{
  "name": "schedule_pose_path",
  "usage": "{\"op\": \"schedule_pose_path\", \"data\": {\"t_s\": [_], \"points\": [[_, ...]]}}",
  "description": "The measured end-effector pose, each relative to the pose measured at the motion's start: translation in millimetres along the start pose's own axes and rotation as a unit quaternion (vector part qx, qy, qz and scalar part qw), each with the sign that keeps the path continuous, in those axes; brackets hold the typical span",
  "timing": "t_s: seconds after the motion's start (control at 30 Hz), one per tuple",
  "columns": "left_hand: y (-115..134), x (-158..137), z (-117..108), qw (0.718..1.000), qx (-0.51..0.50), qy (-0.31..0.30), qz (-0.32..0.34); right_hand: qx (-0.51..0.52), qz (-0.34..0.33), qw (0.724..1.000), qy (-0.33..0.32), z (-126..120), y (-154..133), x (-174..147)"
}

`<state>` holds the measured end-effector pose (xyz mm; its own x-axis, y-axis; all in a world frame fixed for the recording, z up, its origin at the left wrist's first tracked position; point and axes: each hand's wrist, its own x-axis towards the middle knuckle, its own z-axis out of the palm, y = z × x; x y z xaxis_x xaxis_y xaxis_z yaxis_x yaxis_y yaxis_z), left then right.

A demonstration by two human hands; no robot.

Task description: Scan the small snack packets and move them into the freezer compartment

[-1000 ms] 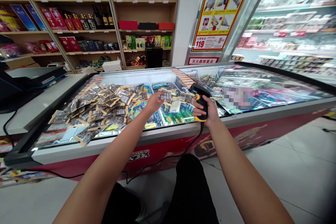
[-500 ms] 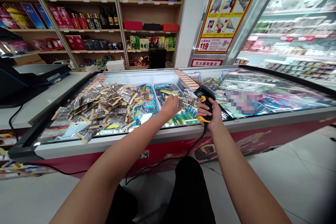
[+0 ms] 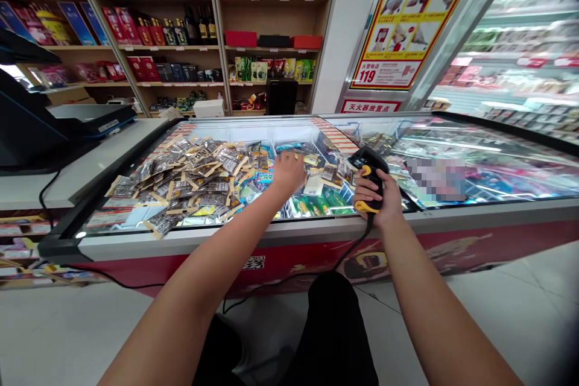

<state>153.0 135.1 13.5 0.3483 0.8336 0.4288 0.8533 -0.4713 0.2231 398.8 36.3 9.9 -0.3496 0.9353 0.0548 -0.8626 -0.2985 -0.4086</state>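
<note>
My right hand (image 3: 388,196) is wrapped round the grip of a black and yellow barcode scanner (image 3: 368,163), with its head tilted up and to the left. My left hand (image 3: 289,172) is over the glass top of a chest freezer (image 3: 294,229), palm down, fingers bent forward and slightly apart. Nothing shows in it, though its underside is hidden. To its left lies a heap of small brown-edged snack packets (image 3: 199,178). A few more snack packets (image 3: 332,175) lie on the glass between it and the scanner.
Frozen goods in wire baskets show through the glass. The scanner's black cable (image 3: 350,247) hangs down the red freezer front and loops near the floor. A counter with a dark device (image 3: 31,114) stands left. Shelves of boxes (image 3: 271,39) stand behind; a refrigerated display (image 3: 529,60) is at right.
My left hand has moved left, away from the packets near the scanner and towards the heap. The scanner stays in my right hand. The whole view has shifted slightly.
</note>
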Motion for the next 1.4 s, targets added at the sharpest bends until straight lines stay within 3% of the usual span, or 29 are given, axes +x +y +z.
{"op": "schedule_pose_path", "data": {"t_s": [0.1, 0.17, 0.3, 0.53, 0.77, 0.97, 1.23, 1.4], "points": [[-47.3, 4.0, -12.5, 0.995, 0.046, 0.019, -0.087, 0.016, 0.008, 1.0, 0.016, 1.5, -0.3, 0.6], [-70.9, 6.3, -17.1, 0.991, 0.054, -0.009, -0.121, 0.011, 0.007, 1.0, 0.018, 2.8, 0.0, 0.4], [-90.3, 10.2, -18.6, 0.984, 0.082, -0.068, -0.142, -0.03, -0.006, 0.999, 0.019, 5.0, 1.3, -0.4], [-82.1, 8.8, -11.4, 0.994, 0.01, -0.042, -0.102, -0.051, -0.02, 0.998, 0.024, 6.5, 2.0, -0.4], [-53.3, 1.0, 0.9, 0.989, -0.092, -0.108, 0.035, -0.115, -0.044, 0.992, 0.037, 9.1, 4.3, -0.9], [-58.2, -1.1, 5.1, 0.992, -0.073, -0.045, -0.089, -0.092, -0.035, 0.994, 0.044, 10.7, 4.7, -1.5], [-71.5, -6.8, -1.6, 0.951, -0.292, -0.007, -0.097, -0.207, 0.044, 0.976, 0.047, 15.8, 9.3, 8.3], [-63.1, -16.1, -7.5, 0.934, -0.347, 0.005, -0.083, -0.249, 0.069, 0.964, 0.06, 14.5, 14.2, 13.1]]}}
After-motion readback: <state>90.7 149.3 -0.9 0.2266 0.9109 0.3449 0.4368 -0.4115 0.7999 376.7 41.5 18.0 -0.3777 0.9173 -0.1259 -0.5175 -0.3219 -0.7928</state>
